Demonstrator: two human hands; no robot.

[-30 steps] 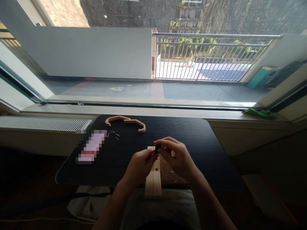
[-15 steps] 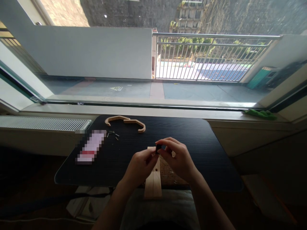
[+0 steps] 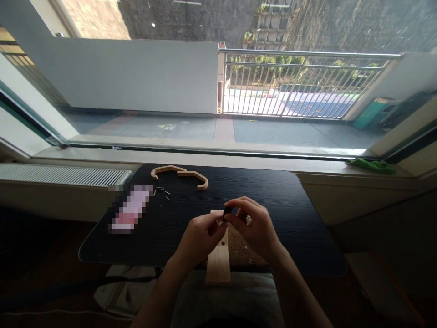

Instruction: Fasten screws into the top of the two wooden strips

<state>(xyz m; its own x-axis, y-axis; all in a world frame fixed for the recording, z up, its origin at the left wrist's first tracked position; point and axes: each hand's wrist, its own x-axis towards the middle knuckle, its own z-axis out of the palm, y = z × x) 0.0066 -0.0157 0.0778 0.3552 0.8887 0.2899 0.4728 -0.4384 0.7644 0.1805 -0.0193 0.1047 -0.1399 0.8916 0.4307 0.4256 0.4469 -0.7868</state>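
Note:
In the head view, my right hand (image 3: 256,225) pinches a small black piece (image 3: 226,212) between thumb and fingertips. My left hand (image 3: 200,234) is closed too, its thumb and forefinger meeting at the left side of that piece. The piece is too small and dark for me to tell its kind. Below my hands lie two light wooden strips (image 3: 217,266) side by side, a dark round hole in the right one. Their near ends stick out past the table edge. To their right is a brown speckled board (image 3: 241,250), partly hidden by my right hand.
Two curved wooden pieces with hooked ends (image 3: 201,178) lie at the back left of the black table (image 3: 273,189). Several small screws or nails (image 3: 167,193) are in front of them, beside a blurred pinkish item (image 3: 131,209). A green cloth (image 3: 372,166) rests on the windowsill.
The view has shifted very slightly. The black piece looks tilted a little differently between my fingers; both hands stay in nearly the same place.

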